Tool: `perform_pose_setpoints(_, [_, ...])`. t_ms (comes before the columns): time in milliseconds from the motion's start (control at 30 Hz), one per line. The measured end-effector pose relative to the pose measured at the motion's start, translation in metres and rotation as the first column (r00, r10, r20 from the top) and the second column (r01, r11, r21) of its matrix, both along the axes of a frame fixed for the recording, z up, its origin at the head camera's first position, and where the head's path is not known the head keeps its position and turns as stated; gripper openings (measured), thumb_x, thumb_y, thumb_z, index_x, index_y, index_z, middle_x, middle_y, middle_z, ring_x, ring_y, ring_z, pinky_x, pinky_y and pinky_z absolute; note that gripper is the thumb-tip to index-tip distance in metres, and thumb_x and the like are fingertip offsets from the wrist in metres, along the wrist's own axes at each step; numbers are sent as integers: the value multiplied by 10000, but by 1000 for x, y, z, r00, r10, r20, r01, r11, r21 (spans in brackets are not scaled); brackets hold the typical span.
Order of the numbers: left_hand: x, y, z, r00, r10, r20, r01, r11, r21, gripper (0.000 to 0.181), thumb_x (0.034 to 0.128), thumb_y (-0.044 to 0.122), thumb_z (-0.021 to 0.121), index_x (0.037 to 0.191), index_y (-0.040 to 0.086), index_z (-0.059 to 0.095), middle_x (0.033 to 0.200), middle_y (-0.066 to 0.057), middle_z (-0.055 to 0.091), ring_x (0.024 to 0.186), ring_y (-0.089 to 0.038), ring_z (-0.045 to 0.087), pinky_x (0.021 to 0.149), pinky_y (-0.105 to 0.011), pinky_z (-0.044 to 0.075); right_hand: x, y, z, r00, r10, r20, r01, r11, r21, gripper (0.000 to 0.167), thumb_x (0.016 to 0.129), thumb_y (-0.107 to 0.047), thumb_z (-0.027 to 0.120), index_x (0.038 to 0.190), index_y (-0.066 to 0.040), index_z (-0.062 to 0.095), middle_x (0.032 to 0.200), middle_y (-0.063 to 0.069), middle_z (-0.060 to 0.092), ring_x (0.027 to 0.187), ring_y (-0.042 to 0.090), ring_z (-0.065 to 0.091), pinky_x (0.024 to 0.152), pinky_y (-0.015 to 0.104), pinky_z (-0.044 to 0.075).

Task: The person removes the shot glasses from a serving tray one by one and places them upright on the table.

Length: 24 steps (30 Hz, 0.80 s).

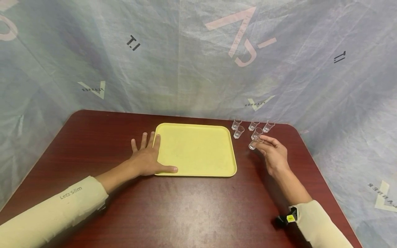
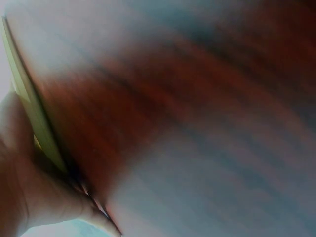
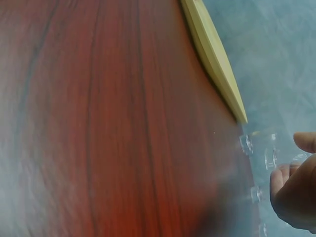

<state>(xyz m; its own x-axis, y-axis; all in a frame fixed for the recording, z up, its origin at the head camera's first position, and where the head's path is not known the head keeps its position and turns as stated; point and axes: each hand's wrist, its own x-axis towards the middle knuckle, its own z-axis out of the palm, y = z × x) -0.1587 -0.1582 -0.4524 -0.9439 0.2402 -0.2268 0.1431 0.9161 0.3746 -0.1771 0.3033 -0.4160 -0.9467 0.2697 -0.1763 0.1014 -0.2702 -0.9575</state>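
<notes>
A yellow rectangular tray (image 1: 195, 148) lies flat on the table. Spread wide, my left hand (image 1: 147, 159) rests over the tray's left edge, its thumb along the near rim and most fingertips past the side. To the right of the tray, my right hand (image 1: 274, 153) pinches a small clear shot glass (image 1: 252, 144) between thumb and fingers. That glass (image 3: 270, 158) also shows beside the fingers in the right wrist view. Several more clear shot glasses (image 1: 238, 132) stand upright in a group just beyond, near the table's back edge.
The dark red wooden table (image 1: 192, 210) ends at a hanging grey printed sheet (image 1: 173, 62) behind and at both sides. A black wrist strap with a yellow tag (image 1: 290, 218) sits at my right cuff.
</notes>
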Motion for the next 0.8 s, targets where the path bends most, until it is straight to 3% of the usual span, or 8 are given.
perform_pose_setpoints(367, [-1, 0, -1, 1000, -2, 3, 2, 1000, -6, 1708, 684, 1101, 657, 1807, 32, -61, 1883, -249, -161, 1733, -517, -231, 1259, -857, -221, -9, 29, -2, 997, -71, 2, 71, 996, -62, 291, 955, 149, 791, 1042, -128, 811, 996, -23, 835, 923, 82, 810, 878, 226, 668])
perform_pose_setpoints(633, [0, 0, 1, 1000, -1, 2, 1, 1000, -5, 1705, 686, 1099, 658, 1808, 35, -60, 1884, -245, -162, 1734, -515, -231, 1261, -855, -221, -17, 45, -8, 993, -116, 31, 118, 991, -60, 291, 957, 142, 795, 1164, -62, 776, 1034, -28, 835, 978, 58, 811, 880, 216, 663])
perform_pose_setpoints(800, [0, 0, 0, 1000, -1, 2, 1, 1000, -2, 1706, 686, 1101, 655, 1808, 37, -65, 1884, -244, -165, 1733, -513, -234, 1261, -853, -223, -21, 52, -10, 990, -132, 49, 135, 988, -68, 299, 963, 166, 774, 1109, -94, 785, 1025, -16, 834, 984, 55, 820, 856, 210, 665])
